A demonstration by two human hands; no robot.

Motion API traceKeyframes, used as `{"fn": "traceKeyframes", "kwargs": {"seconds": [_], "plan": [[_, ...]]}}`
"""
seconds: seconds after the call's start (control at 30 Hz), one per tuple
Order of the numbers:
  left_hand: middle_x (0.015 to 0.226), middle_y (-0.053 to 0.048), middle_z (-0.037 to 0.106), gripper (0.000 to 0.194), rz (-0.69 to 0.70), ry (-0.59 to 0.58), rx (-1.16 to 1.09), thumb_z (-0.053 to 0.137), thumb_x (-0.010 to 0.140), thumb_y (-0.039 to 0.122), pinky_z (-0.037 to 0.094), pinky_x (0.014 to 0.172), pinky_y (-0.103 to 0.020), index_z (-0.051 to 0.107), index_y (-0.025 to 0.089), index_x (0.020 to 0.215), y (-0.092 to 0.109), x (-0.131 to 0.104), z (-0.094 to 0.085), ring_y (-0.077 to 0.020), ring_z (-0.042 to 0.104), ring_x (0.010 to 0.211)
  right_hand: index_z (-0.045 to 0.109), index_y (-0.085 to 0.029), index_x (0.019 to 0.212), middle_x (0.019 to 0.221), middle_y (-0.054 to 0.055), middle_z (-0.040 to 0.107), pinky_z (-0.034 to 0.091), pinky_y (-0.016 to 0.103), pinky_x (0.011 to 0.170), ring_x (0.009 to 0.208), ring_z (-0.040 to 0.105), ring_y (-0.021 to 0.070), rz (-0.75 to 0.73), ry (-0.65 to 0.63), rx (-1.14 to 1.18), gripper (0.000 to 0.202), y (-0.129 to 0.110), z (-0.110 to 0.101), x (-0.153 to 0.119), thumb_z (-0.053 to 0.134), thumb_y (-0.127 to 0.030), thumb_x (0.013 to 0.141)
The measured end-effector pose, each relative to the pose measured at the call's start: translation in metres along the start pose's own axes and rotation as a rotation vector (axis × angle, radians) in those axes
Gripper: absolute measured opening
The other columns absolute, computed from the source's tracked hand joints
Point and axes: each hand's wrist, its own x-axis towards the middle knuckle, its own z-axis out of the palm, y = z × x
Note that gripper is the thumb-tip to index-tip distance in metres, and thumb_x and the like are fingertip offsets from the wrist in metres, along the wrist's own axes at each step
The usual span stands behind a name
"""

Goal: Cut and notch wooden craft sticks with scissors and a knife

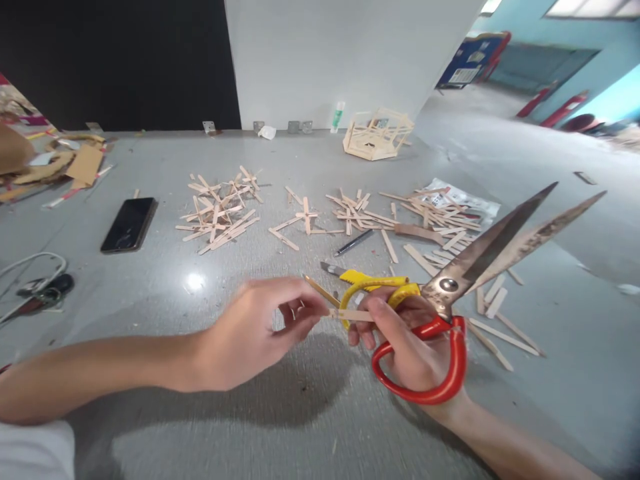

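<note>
My left hand (250, 327) pinches one end of a short, flat wooden craft stick (355, 315) between thumb and fingertips. The stick's other end lies under the thumb of my right hand (413, 350). Hooked over that same hand are large scissors (449, 285) with one red and one yellow handle loop; their worn blades are spread and point up to the right. Just behind the fingers lie a yellow utility knife (357, 275) and a slim pencil-like stick (321, 291), partly hidden by my hands and the scissors.
Piles of craft sticks (220, 210) spread across the grey table (200, 433). A dark pen (354, 243) lies mid-table, a phone (129, 225) at left. Along the back stand a glue tube (337, 117) and a stick-built frame (373, 148). Cardboard scraps (85, 165) and a cable (63, 260) sit at left.
</note>
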Motion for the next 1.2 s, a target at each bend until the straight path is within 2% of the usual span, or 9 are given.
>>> {"fn": "traceKeyframes", "kwargs": {"seconds": [0.1, 0.17, 0.3, 0.63, 0.8, 0.9, 1.03, 1.2], "plan": [[0.101, -0.005, 0.072, 0.032, 0.190, -0.048, 0.122, 0.050, 0.097, 0.003, 0.054, 0.077, -0.022, 0.066, 0.017, 0.122, -0.006, -0.002, 0.001, -0.0122, 0.067, 0.086, 0.062, -0.022, 0.071, 0.049, -0.003, 0.058, 0.055, 0.026, 0.048, 0.045, 0.060, 0.0148, 0.013, 0.008, 0.013, 0.032, 0.000, 0.001, 0.001, 0.071, -0.044, 0.092], [0.105, -0.007, 0.070, 0.037, 0.224, -0.096, 0.172, 0.047, 0.098, 0.001, 0.054, 0.082, -0.023, 0.063, 0.017, 0.127, -0.008, -0.003, 0.001, -0.0129, 0.067, 0.091, 0.063, -0.022, 0.071, 0.048, -0.004, 0.057, 0.056, 0.027, 0.048, 0.044, 0.060, 0.0150, 0.022, 0.013, 0.031, 0.031, 0.000, 0.002, 0.002, 0.072, -0.044, 0.091], [0.107, -0.007, 0.069, 0.032, 0.219, -0.126, 0.215, 0.045, 0.099, 0.001, 0.054, 0.085, -0.023, 0.065, 0.018, 0.119, -0.007, -0.004, 0.000, -0.0137, 0.067, 0.093, 0.063, -0.022, 0.070, 0.047, -0.005, 0.058, 0.057, 0.026, 0.046, 0.042, 0.060, 0.0146, 0.039, 0.010, 0.061, 0.030, 0.001, 0.001, 0.002, 0.074, -0.043, 0.090], [0.093, -0.004, 0.066, 0.023, 0.192, -0.133, 0.249, 0.046, 0.101, 0.007, 0.051, 0.073, -0.023, 0.064, 0.017, 0.110, -0.012, -0.009, 0.002, -0.0131, 0.063, 0.080, 0.059, -0.021, 0.066, 0.050, -0.002, 0.060, 0.053, 0.024, 0.044, 0.043, 0.061, 0.0141, 0.008, -0.045, -0.038, 0.035, 0.000, 0.004, 0.001, 0.069, -0.043, 0.092], [0.093, -0.003, 0.069, 0.018, 0.189, -0.221, 0.206, 0.050, 0.102, 0.009, 0.049, 0.075, -0.019, 0.065, 0.019, 0.105, -0.011, -0.007, 0.000, -0.0120, 0.066, 0.082, 0.059, -0.021, 0.066, 0.046, -0.003, 0.057, 0.052, 0.023, 0.042, 0.041, 0.062, 0.0147, 0.019, -0.074, -0.067, 0.034, 0.003, 0.006, -0.001, 0.069, -0.042, 0.092], [0.088, -0.001, 0.069, 0.016, 0.174, -0.251, 0.179, 0.051, 0.102, 0.011, 0.048, 0.071, -0.018, 0.065, 0.018, 0.097, -0.008, -0.004, -0.001, -0.0111, 0.065, 0.076, 0.061, -0.021, 0.069, 0.047, -0.004, 0.057, 0.052, 0.022, 0.040, 0.040, 0.061, 0.0142, 0.029, -0.079, -0.072, 0.031, 0.005, 0.006, -0.003, 0.069, -0.041, 0.092], [0.081, 0.000, 0.068, 0.017, 0.142, -0.211, 0.217, 0.053, 0.101, 0.012, 0.046, 0.065, -0.018, 0.063, 0.018, 0.089, -0.007, -0.004, -0.001, -0.0106, 0.062, 0.069, 0.058, -0.022, 0.064, 0.046, -0.004, 0.056, 0.054, 0.023, 0.041, 0.038, 0.060, 0.0136, 0.018, -0.083, -0.060, 0.036, 0.003, 0.007, -0.002, 0.069, -0.042, 0.091], [0.077, 0.002, 0.066, 0.008, 0.123, -0.151, 0.257, 0.060, 0.100, 0.015, 0.045, 0.062, -0.018, 0.064, 0.018, 0.093, -0.010, -0.007, -0.001, -0.0092, 0.060, 0.063, 0.057, -0.021, 0.063, 0.047, -0.003, 0.057, 0.055, 0.023, 0.041, 0.040, 0.062, 0.0146, 0.016, -0.073, -0.046, 0.037, -0.001, 0.007, -0.001, 0.070, -0.043, 0.091]]}}
